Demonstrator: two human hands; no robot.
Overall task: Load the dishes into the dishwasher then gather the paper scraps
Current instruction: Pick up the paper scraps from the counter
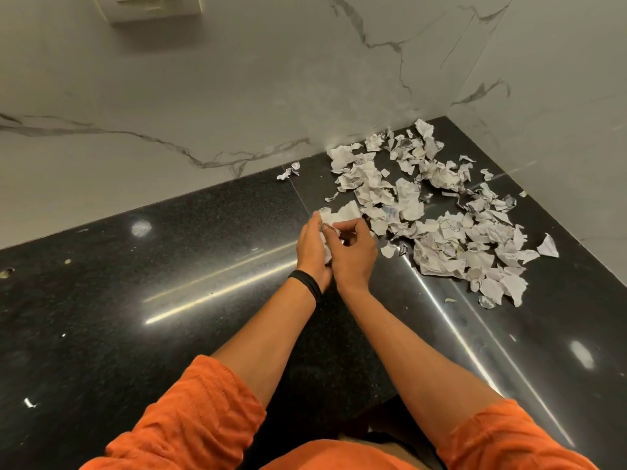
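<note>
Several torn and crumpled white paper scraps (441, 212) lie spread over the black granite counter (169, 283) in its far right corner. My left hand (312, 252), with a black band at the wrist, holds a small bunch of collected scraps (339, 215) that stick out above its fingers. Close beside it, my right hand (353, 252) has its fingers curled and pinches a scrap at that bunch. Both hands hover at the left edge of the scattered pile. One stray scrap (288, 172) lies by the back wall, and another scrap (548, 246) lies at the right.
Marble-patterned walls (237, 79) close the counter at the back and right. A white switch plate (156, 6) sits high on the back wall. Small crumbs and specks dot the left of the counter. My orange sleeves fill the bottom of the view.
</note>
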